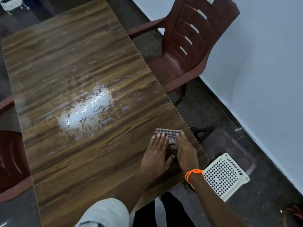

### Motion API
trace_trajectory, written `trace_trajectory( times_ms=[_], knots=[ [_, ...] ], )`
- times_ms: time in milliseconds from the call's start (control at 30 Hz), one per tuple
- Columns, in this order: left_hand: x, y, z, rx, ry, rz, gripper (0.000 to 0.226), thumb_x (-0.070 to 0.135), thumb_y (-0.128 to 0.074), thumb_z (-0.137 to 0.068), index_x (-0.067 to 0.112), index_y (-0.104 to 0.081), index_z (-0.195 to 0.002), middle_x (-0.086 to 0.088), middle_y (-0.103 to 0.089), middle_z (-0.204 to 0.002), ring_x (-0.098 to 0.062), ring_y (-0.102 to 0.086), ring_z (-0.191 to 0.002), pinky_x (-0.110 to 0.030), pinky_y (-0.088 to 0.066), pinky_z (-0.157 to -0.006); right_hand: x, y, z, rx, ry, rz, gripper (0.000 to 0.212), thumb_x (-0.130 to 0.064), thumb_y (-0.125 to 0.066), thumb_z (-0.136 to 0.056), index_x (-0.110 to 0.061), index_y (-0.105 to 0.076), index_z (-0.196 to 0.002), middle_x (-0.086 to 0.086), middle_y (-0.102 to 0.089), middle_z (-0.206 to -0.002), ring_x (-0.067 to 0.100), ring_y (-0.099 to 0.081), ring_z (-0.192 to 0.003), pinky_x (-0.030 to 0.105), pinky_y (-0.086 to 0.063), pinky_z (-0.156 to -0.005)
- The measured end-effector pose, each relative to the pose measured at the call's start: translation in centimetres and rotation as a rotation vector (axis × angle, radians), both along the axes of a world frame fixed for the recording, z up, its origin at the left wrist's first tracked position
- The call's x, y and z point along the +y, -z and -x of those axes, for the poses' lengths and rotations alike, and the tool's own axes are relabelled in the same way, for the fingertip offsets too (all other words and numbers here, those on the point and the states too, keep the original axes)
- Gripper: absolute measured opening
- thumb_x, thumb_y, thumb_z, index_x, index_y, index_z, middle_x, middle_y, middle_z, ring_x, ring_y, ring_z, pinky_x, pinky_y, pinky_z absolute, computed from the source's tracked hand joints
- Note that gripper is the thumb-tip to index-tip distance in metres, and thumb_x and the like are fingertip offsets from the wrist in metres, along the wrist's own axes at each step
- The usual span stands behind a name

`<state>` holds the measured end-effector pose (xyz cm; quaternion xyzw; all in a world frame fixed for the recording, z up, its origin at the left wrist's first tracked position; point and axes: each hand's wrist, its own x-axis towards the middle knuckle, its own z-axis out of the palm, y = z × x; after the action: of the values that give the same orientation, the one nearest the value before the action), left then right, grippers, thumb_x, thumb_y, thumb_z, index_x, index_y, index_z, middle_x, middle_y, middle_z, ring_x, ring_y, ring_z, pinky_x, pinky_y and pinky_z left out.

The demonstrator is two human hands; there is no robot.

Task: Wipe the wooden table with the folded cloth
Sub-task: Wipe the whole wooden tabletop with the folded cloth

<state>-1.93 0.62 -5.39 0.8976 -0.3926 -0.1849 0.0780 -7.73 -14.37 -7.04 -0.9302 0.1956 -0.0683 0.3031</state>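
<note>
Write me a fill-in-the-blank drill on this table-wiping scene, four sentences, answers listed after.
1. Both hands, left hand and right hand, press flat on a checked ____.
2. The cloth lies near the table's ____ edge.
3. The thread tied on the right wrist is ____.
4. The white basket sits on the ____.

Missing words: cloth; right; orange; floor

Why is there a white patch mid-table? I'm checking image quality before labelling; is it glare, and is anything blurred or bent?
Head view: the patch is ceiling-light glare on the glossy, wet-looking table; table edges bow from wide-angle distortion; both hands on the cloth look slightly soft.
</note>
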Motion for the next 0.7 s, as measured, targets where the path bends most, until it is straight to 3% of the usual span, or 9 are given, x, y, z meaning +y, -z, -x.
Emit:
trace_trajectory(
  times_ms=[200, 333, 433, 533, 700],
  knots=[
    [-4.0, 0.5, -5.0, -0.036, 0.02, -0.006, 0.073, 0.052, -0.026, -0.105, 0.007, -0.017, -0.161, -0.012, -0.015, -0.169, -0.023, -0.006, -0.158, -0.043, 0.002, -0.128, -2.6, 0.1, -4.6, -0.038, 0.134, -0.01, 0.042, 0.014, -0.054, -0.083, 0.0, -0.06, -0.122, 0.014, -0.056, -0.134, 0.017, -0.043, -0.132, 0.025, -0.034, -0.108],
    [-4.3, 0.8, -8.2, -0.08, -0.061, -0.003, 0.072, 0.052, -0.027, -0.106, 0.003, -0.019, -0.16, -0.014, -0.018, -0.168, -0.026, -0.009, -0.158, -0.044, 0.002, -0.128, -2.7, 0.0, -9.4, -0.07, 0.099, -0.045, 0.036, 0.005, -0.052, -0.085, -0.006, -0.062, -0.118, 0.011, -0.059, -0.131, 0.019, -0.046, -0.13, 0.032, -0.038, -0.107],
    [-2.7, 1.0, -9.6, -0.085, -0.089, -0.004, 0.074, 0.052, -0.026, -0.106, 0.003, -0.016, -0.16, -0.014, -0.016, -0.168, -0.025, -0.006, -0.158, -0.042, 0.005, -0.128, -1.9, 0.2, -11.5, -0.057, 0.045, -0.064, 0.034, 0.009, -0.054, -0.084, -0.003, -0.066, -0.113, 0.012, -0.059, -0.131, 0.019, -0.046, -0.131, 0.035, -0.04, -0.107],
    [-0.2, 1.4, -9.0, -0.073, -0.097, 0.026, 0.074, 0.055, -0.026, -0.106, 0.006, -0.017, -0.161, -0.012, -0.015, -0.169, -0.023, -0.003, -0.158, -0.04, 0.005, -0.128, -0.2, 0.2, -11.1, -0.051, -0.002, -0.082, 0.035, 0.01, -0.052, -0.086, 0.002, -0.062, -0.119, 0.017, -0.055, -0.134, 0.022, -0.045, -0.132, 0.039, -0.043, -0.105],
    [2.4, 2.0, -4.8, -0.047, -0.033, 0.111, 0.077, 0.058, -0.035, -0.103, 0.006, -0.028, -0.158, -0.012, -0.023, -0.166, -0.023, -0.01, -0.157, -0.045, -0.008, -0.129, 1.9, 0.3, -5.4, -0.04, 0.029, -0.078, 0.047, 0.012, -0.054, -0.084, -0.003, -0.057, -0.128, 0.011, -0.049, -0.141, 0.013, -0.041, -0.135, 0.029, -0.039, -0.107]
  ],
)
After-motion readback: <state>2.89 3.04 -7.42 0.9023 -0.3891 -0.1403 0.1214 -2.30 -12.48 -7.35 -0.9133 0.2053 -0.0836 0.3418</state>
